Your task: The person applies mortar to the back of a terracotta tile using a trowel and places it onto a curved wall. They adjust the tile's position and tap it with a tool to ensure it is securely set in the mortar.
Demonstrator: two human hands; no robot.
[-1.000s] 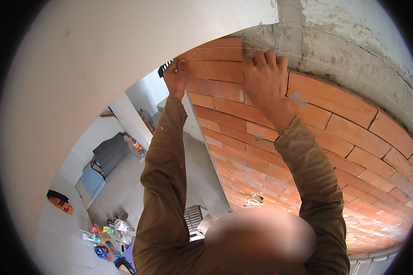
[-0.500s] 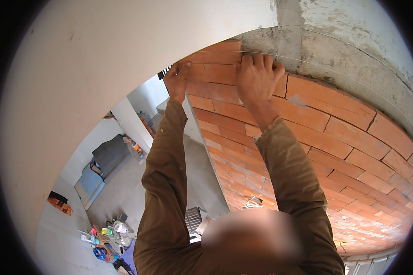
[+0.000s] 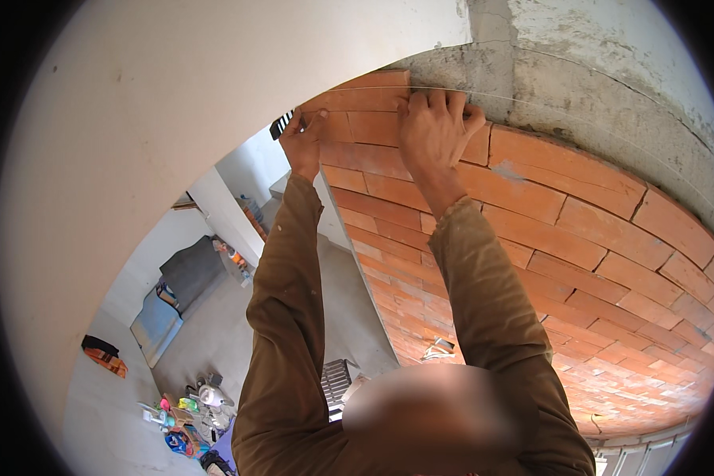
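An orange clay brick (image 3: 365,97) lies as the topmost piece at the left end of a brick wall (image 3: 523,184). My left hand (image 3: 301,149) is at its left end, thumb and fingers bent around the corner, with the fingertips partly hidden. At the brick's right end my right hand (image 3: 438,135) is closed, its thumb side against the brick and the other fingers curled over the top of the course below. A thin pale string (image 3: 516,100) runs past the brick and along the wall top.
Grey concrete (image 3: 492,75) rises behind the wall top. A smooth pale surface (image 3: 174,87) curves across the upper left. Far below on the floor lie a blue board (image 3: 157,325), a dark panel (image 3: 194,274) and a pile of mixed items (image 3: 202,412). A slatted grey piece (image 3: 335,379) is beneath my arms.
My right hand has shifted slightly left along the wall top, closer over the brick's right end. My left hand stays at the left end. The whole view has drifted a little.
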